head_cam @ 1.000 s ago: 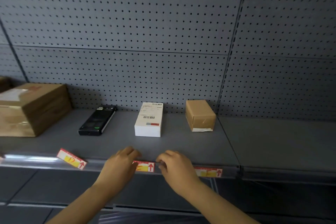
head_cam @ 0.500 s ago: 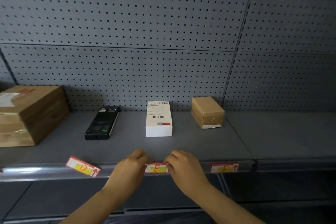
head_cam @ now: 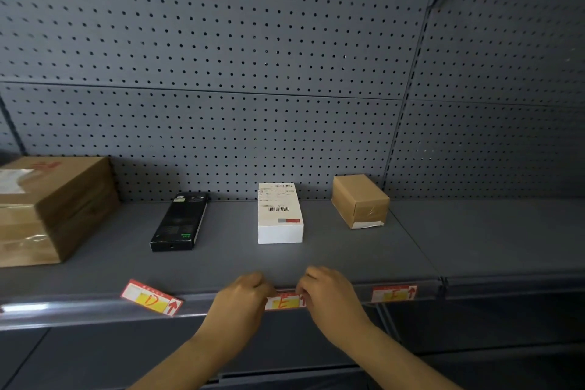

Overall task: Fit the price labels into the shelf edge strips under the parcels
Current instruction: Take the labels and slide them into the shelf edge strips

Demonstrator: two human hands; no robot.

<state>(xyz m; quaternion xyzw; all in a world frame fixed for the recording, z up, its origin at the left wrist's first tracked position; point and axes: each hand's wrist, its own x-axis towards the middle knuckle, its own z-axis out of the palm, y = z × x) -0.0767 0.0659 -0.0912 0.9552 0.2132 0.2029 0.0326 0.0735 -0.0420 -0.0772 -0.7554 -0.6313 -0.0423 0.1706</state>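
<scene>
We see the E label point(head_cam: 284, 302) sitting in the shelf edge strip point(head_cam: 95, 310), straight below the white parcel point(head_cam: 280, 214). Both hands pinch it: left hand point(head_cam: 242, 302) on its left end, right hand point(head_cam: 329, 298) on its right end, fingers curled shut on the label's edges. Only the middle of the label with the letter shows between them. To the left, the D label point(head_cam: 152, 297) lies tilted on the shelf lip, half over the strip, not seated, below the black box point(head_cam: 179, 222). To the right, the F label point(head_cam: 394, 293) sits flat in the strip, below the small brown parcel point(head_cam: 361, 200). A large brown carton point(head_cam: 53, 206) stands at far left of the shelf point(head_cam: 348, 256). Grey pegboard point(head_cam: 221, 73) behind all parcels.
</scene>
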